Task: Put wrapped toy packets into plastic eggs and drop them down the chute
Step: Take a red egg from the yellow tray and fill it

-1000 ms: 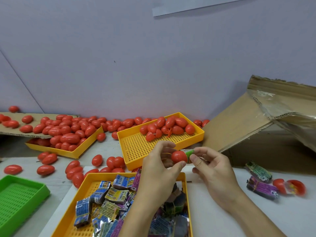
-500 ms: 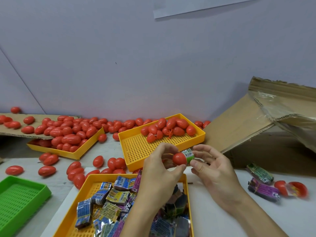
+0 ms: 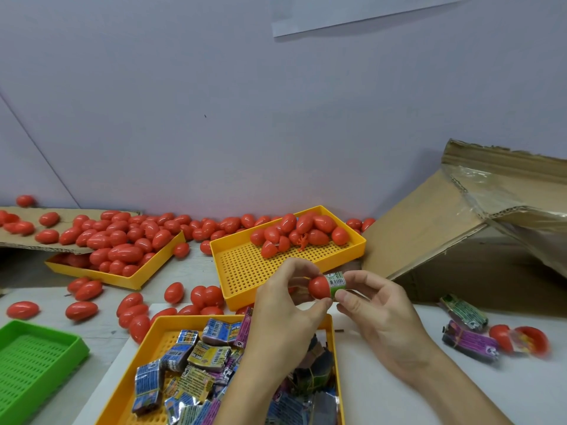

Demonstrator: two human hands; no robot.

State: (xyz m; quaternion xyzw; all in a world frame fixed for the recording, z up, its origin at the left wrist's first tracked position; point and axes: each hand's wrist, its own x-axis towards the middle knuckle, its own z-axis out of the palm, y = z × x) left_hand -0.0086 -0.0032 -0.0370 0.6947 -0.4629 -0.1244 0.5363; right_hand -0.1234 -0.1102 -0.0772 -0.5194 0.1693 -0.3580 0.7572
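My left hand [image 3: 287, 305] pinches a red egg half [image 3: 319, 287] between thumb and fingers. A green wrapped toy packet [image 3: 336, 281] sticks out of that half to the right, and my right hand [image 3: 372, 305] holds its outer end with thumb and forefinger. Both hands hover above the near yellow tray [image 3: 159, 325], which is full of wrapped packets [image 3: 196, 360]. Behind them a second yellow tray [image 3: 245, 271] holds red egg halves [image 3: 302, 230] at its far end. The cardboard chute [image 3: 429, 228] slopes up at the right.
A third yellow tray [image 3: 135, 279] heaped with red eggs [image 3: 122, 240] sits at the left, with loose eggs [image 3: 82, 309] scattered on the table. A green tray [image 3: 33, 360] lies bottom left. Two packets [image 3: 469, 338] and an opened egg [image 3: 521, 338] rest at the right.
The green packet has gone a little deeper into the red egg half, and my right hand's fingers have closed in on its end. Both hands stay in about the same place.
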